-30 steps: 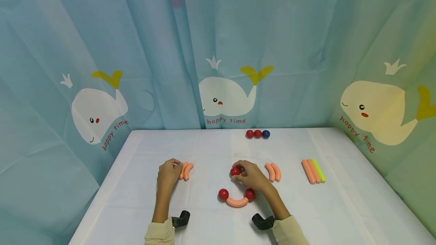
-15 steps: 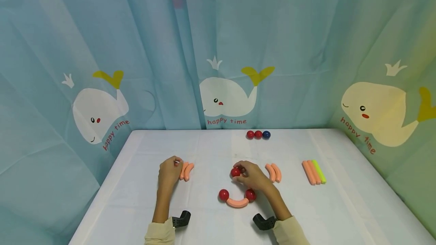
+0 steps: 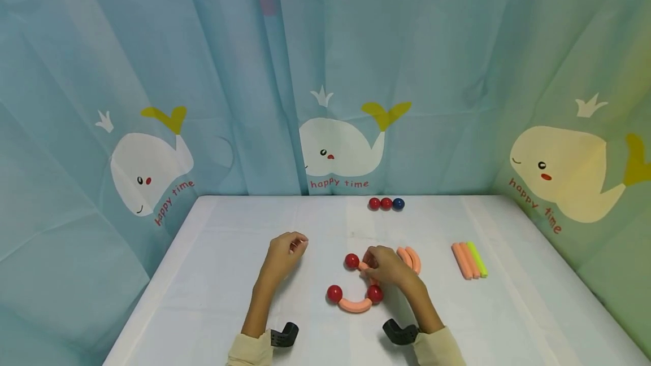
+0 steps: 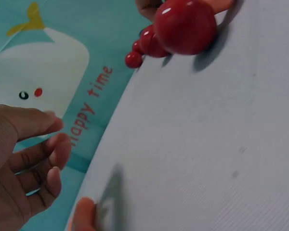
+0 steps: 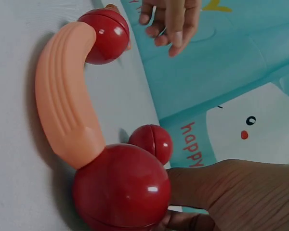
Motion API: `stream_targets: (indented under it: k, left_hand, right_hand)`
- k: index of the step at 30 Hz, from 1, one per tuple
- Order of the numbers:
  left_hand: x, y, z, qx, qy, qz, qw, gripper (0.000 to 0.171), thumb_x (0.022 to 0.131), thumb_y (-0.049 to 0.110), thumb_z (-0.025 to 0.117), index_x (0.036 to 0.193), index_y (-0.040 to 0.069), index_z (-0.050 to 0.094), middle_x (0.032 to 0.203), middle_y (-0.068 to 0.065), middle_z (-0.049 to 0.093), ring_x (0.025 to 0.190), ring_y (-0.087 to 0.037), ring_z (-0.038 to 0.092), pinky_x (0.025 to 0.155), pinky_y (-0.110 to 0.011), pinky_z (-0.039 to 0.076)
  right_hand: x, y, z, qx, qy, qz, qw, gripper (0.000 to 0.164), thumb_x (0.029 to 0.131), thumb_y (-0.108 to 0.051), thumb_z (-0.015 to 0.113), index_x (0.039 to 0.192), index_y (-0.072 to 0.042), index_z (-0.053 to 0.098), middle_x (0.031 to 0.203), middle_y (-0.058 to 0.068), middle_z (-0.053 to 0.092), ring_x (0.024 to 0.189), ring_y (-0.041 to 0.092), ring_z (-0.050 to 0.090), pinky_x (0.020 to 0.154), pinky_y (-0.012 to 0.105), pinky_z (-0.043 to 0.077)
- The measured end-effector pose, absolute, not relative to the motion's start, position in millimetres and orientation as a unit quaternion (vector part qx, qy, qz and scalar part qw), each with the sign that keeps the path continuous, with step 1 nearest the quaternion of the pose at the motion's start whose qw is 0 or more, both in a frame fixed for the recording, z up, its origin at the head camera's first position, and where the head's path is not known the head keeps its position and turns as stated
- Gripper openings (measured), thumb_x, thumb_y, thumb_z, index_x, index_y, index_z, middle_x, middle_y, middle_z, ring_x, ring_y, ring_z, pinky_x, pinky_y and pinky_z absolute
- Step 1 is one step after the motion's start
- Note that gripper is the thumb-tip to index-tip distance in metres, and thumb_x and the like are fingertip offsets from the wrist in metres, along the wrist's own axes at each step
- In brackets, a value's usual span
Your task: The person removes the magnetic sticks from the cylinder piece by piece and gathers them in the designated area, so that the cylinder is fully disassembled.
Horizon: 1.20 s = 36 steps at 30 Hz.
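Observation:
My right hand (image 3: 389, 267) grips a curved orange rod (image 3: 363, 266), mostly hidden under its fingers, which spans a red ball (image 3: 352, 261) and a lower red ball (image 3: 374, 294). In the right wrist view that hand (image 5: 245, 192) shows behind the large near red ball (image 5: 123, 187). A second curved orange rod (image 3: 355, 305) joins the lower ball to another red ball (image 3: 334, 293). My left hand (image 3: 286, 256) hovers to the left with loosely bent fingers. The left wrist view shows this hand (image 4: 26, 168) holding nothing, with an orange end (image 4: 84, 214) below it.
Two curved orange rods (image 3: 409, 258) lie just beyond my right hand. Farther right are straight orange rods (image 3: 464, 260) beside a yellow-green rod (image 3: 477, 260). Red balls (image 3: 380, 204) and a blue ball (image 3: 399, 204) line the back edge, before a whale-printed curtain (image 3: 335, 146).
My left hand has moved right and now covers the spot where curved rods lay. My right hand has shifted off the red ball, slightly right, and an orange rod now shows under it.

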State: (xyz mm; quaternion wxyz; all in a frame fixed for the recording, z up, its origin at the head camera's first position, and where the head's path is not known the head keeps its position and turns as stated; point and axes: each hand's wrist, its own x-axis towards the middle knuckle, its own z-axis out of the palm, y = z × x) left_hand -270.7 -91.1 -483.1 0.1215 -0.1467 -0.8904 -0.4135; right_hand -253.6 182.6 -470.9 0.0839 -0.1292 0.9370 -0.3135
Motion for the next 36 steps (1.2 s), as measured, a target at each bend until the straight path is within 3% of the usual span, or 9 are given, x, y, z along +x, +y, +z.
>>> stream_targets:
  k: [7, 16, 23, 36]
  left_hand:
    - [-268.7, -72.1, -493.3, -0.209, -0.893, -0.395, 0.042, 0.014, 0.094, 0.017, 0.064, 0.102, 0.008, 0.071, 0.085, -0.001, 0.068, 0.078, -0.012, 0.062, 0.071, -0.025, 0.051]
    - [-262.9, -54.5, -500.6, -0.238, -0.889, -0.392, -0.003, 0.025, 0.091, 0.017, 0.068, 0.112, 0.004, 0.068, 0.086, -0.003, 0.066, 0.079, -0.009, 0.06, 0.072, -0.024, 0.051]
    - [-259.8, -41.5, -504.2, -0.241, -0.89, -0.387, 0.002, 0.032, 0.089, 0.021, 0.072, 0.117, 0.006, 0.066, 0.097, -0.007, 0.064, 0.083, -0.014, 0.059, 0.073, -0.025, 0.049]
    - [-251.9, -27.7, -507.7, -0.238, -0.902, -0.36, 0.023, 0.033, 0.085, 0.022, 0.076, 0.114, 0.01, 0.067, 0.087, -0.001, 0.06, 0.077, -0.007, 0.05, 0.067, -0.02, 0.043]
  right_hand:
    - [-254.0, 181.3, -474.2, -0.13, 0.943, -0.298, 0.068, 0.011, 0.085, -0.01, 0.074, 0.086, -0.007, 0.063, 0.071, -0.001, 0.053, 0.068, 0.011, 0.049, 0.059, 0.023, 0.04]
    - [-262.4, 181.6, -490.9, -0.233, 0.922, -0.309, -0.012, 0.007, 0.088, -0.012, 0.071, 0.09, -0.006, 0.069, 0.066, -0.004, 0.047, 0.063, 0.005, 0.04, 0.056, 0.021, 0.034]
    - [-262.9, 179.3, -492.0, -0.243, 0.919, -0.31, -0.017, 0.008, 0.088, -0.013, 0.072, 0.091, -0.007, 0.07, 0.067, -0.004, 0.049, 0.064, 0.004, 0.04, 0.058, 0.02, 0.035]
    - [-261.1, 180.0, -490.4, -0.254, 0.912, -0.322, 0.007, 0.011, 0.09, -0.019, 0.071, 0.088, -0.009, 0.068, 0.074, -0.004, 0.056, 0.067, 0.003, 0.044, 0.06, 0.02, 0.039]
